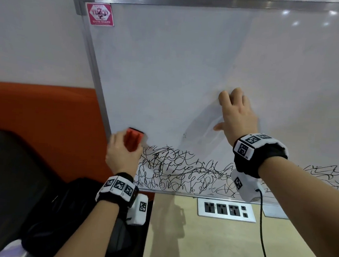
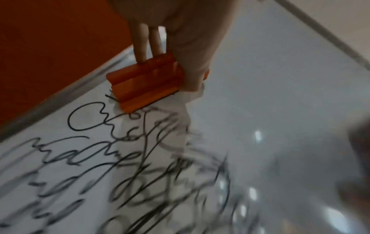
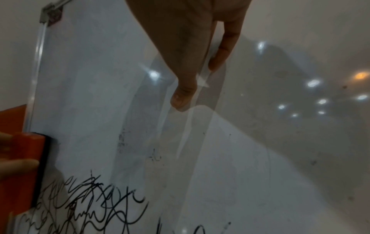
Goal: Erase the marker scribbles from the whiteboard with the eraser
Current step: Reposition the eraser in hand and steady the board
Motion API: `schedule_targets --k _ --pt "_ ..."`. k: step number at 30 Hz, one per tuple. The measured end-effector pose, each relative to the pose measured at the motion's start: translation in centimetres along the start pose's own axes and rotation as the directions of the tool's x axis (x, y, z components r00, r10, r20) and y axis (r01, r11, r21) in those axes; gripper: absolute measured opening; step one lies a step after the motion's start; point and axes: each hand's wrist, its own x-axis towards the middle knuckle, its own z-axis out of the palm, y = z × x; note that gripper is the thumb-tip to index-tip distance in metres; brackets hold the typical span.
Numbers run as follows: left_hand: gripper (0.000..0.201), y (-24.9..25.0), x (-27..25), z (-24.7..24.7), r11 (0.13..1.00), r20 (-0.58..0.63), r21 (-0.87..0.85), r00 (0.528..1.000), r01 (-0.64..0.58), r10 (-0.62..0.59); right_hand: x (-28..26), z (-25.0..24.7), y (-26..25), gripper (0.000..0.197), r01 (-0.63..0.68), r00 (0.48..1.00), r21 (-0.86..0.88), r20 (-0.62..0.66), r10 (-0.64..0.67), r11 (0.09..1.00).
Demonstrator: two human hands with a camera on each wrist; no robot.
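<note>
A framed whiteboard (image 1: 168,68) leans upright on the desk. Black marker scribbles (image 1: 177,171) fill a band along its lower part; the area above is wiped. My left hand (image 1: 123,151) grips an orange eraser (image 1: 133,139) and presses it flat on the board at the left edge, just above the scribbles. The left wrist view shows the eraser (image 2: 144,82) held between fingers and thumb at the top of the scribbles (image 2: 100,158). My right hand (image 1: 236,113) lies flat on the board's middle with fingers straight. In the right wrist view its fingers (image 3: 184,76) touch the whiteboard (image 3: 90,95), with the eraser (image 3: 22,166) at far left.
An orange wall panel (image 1: 35,109) and dark seat (image 1: 10,177) are left of the board. A socket strip (image 1: 226,209) sits in the pale wooden desk (image 1: 197,240) below the board. A black cable (image 1: 262,245) hangs from my right wrist.
</note>
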Motion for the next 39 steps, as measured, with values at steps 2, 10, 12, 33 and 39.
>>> schedule_targets --k 2,10,12,33,39 --pt "0.045 -0.7 1.5 -0.6 0.944 -0.120 -0.238 0.957 0.231 -0.264 0.0 0.1 0.0 0.086 -0.004 1.000 0.008 -0.001 0.004 1.000" --pt "0.056 -4.7 -0.9 1.1 0.891 -0.015 -0.184 0.905 0.415 -0.424 -0.3 0.3 0.0 0.085 -0.013 1.000 0.037 -0.013 0.014 0.999" --pt "0.055 -4.7 -1.2 1.2 0.904 -0.007 -0.170 0.917 0.392 -0.399 -0.4 0.3 0.1 0.085 -0.006 1.000 0.041 -0.017 0.007 0.999" --pt "0.055 -2.4 0.6 1.4 0.874 0.036 -0.228 0.901 0.428 -0.432 -0.4 0.2 -0.3 0.079 -0.048 0.999 0.069 0.011 0.047 0.996" --pt "0.054 -3.3 -0.6 1.2 0.875 0.070 -0.126 0.884 0.467 -0.462 -0.7 -0.3 -0.6 0.078 -0.066 0.997 0.084 0.035 0.064 0.994"
